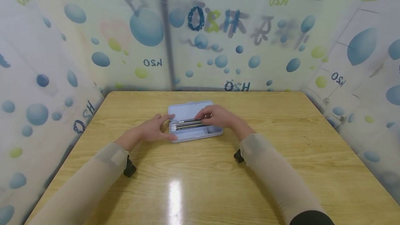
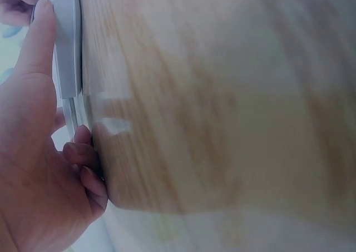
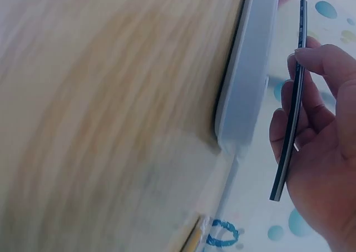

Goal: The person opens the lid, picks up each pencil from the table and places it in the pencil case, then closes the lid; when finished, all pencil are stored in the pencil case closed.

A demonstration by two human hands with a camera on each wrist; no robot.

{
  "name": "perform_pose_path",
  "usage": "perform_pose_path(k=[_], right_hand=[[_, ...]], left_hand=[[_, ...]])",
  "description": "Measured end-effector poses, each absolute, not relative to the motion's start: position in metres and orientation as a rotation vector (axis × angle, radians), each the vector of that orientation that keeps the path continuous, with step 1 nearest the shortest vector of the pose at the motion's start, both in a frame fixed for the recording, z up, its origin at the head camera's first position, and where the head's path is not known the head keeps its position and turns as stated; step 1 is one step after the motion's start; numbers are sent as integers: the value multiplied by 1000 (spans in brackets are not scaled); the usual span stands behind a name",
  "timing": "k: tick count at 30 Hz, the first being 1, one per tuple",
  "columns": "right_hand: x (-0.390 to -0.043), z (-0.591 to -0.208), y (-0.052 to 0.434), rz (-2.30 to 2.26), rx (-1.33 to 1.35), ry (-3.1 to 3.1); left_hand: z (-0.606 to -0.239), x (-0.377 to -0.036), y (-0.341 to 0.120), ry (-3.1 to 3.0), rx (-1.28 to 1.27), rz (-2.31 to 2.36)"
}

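Observation:
A pale blue-grey pencil case [image 1: 192, 136] lies on the table with its lid [image 1: 184, 109] raised at the back. Several striped pencils [image 1: 186, 125] lie side by side in its long compartment. My left hand [image 1: 153, 129] is spread at the case's left end, thumb by the front corner and a finger near the lid. Over the right part of the case, my right hand [image 1: 217, 115] pinches a dark, striped pencil [image 3: 295, 104] between thumb and fingers. In the right wrist view this pencil stands apart from the case, its metal-ringed end pointing away.
The wooden table [image 1: 281, 141] extends around the case on all sides. Patterned cloth walls [image 1: 200, 65] enclose its back, left and right. Inside the case, a small compartment [image 1: 215, 130] sits at the right end.

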State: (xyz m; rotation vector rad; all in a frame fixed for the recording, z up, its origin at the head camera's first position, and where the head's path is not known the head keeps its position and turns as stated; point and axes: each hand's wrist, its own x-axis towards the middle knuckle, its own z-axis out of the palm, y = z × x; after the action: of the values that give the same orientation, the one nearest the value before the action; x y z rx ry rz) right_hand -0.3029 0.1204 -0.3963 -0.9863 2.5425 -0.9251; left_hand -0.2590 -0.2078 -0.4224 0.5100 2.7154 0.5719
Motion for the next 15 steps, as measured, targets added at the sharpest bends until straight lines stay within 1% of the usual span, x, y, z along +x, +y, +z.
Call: perform_pose_path(k=[8, 15], right_hand=[[-307, -404, 106, -891, -948, 2522], [-306, -403, 97, -848, -959, 2526]], left_hand=[[-422, -259, -209, 2710, 513, 572], [-422, -259, -208, 2698, 506, 591]])
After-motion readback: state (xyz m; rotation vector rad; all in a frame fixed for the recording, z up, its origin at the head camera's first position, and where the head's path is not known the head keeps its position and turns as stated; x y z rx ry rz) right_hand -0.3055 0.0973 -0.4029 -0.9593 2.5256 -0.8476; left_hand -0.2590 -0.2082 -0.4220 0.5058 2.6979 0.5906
